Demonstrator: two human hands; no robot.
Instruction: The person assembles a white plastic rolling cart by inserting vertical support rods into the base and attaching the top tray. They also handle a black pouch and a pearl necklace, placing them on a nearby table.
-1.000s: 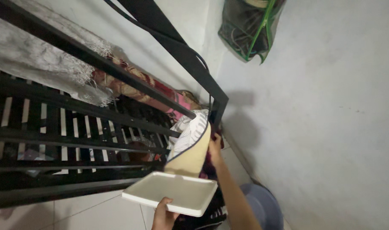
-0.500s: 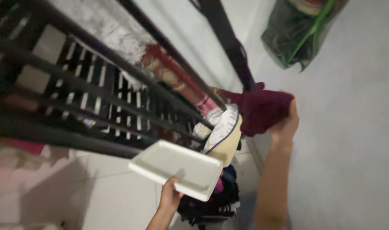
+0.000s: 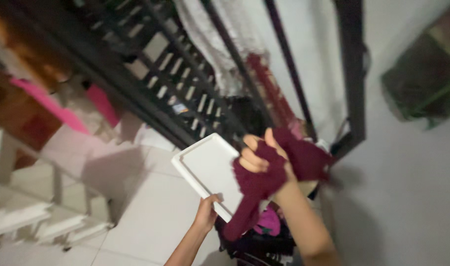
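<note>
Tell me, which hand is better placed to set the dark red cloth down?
The right hand. It already grips the dark red cloth, while the left hand is busy holding the white tray by its edge.

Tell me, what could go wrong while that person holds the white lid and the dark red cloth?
The left hand grips the white lid only at one edge, so it might tip or slip onto the tiled floor. The dark red cloth in the right hand hangs low over the pile of clothes and close to the black metal frame, so it could perhaps snag or drop.
</note>
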